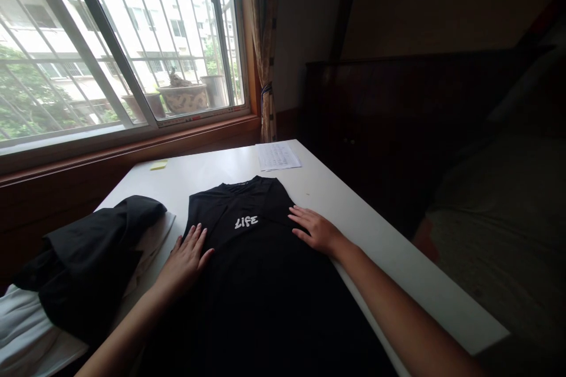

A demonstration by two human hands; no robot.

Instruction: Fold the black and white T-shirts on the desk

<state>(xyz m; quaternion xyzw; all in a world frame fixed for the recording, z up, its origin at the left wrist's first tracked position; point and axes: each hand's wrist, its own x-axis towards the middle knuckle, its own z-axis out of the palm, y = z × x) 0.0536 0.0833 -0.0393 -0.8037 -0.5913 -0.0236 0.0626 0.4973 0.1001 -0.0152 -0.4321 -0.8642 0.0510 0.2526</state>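
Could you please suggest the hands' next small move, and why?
Perhaps smooth the black fabric top with white lettering gently outward: the left hand and right hand rest on it near opposite side edges, and it lies spread on the white table.

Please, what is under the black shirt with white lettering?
The flat white table lies under the black shirt and shows beyond its upper edge; whatever the shirt covers cannot be seen.

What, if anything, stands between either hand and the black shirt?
Nothing visible: the left hand and right hand rest on the black shirt at its sides. The clothes pile lies off to the left.
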